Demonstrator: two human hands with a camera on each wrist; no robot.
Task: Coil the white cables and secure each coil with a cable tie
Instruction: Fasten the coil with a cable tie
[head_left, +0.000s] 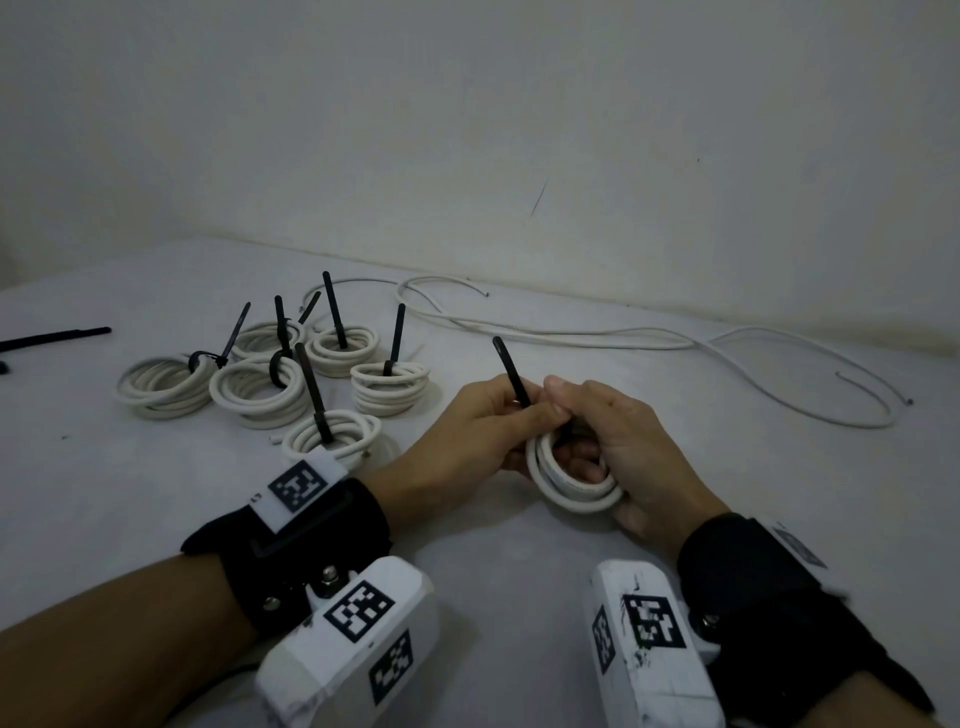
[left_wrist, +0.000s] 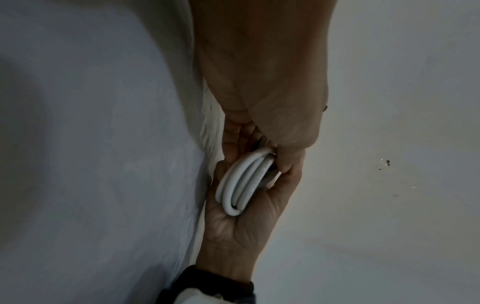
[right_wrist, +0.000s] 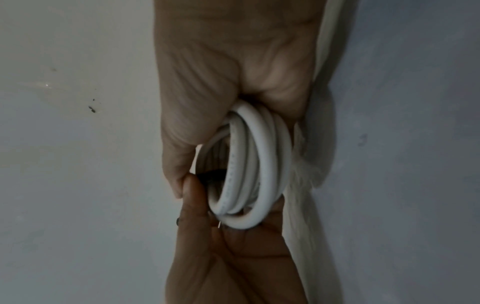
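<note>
A small white cable coil (head_left: 571, 486) is held between both hands above the table. My right hand (head_left: 597, 421) grips the coil, fingers curled through its centre, thumb on top. My left hand (head_left: 511, 415) pinches a black cable tie (head_left: 511, 371) whose tail sticks up from the coil's top. In the left wrist view the coil (left_wrist: 241, 185) lies against the right palm (left_wrist: 233, 230), with my left hand's fingertips (left_wrist: 285, 162) on its upper edge. In the right wrist view the coil (right_wrist: 259, 164) stands on edge, and a dark bit of tie (right_wrist: 213, 174) shows inside it.
Several tied coils (head_left: 260, 384) with black tie tails upright sit on the white table (head_left: 519, 561) to the left. Loose white cable (head_left: 571, 338) snakes along the back and right. Spare black ties (head_left: 57, 335) lie at the far left edge. A wall stands behind.
</note>
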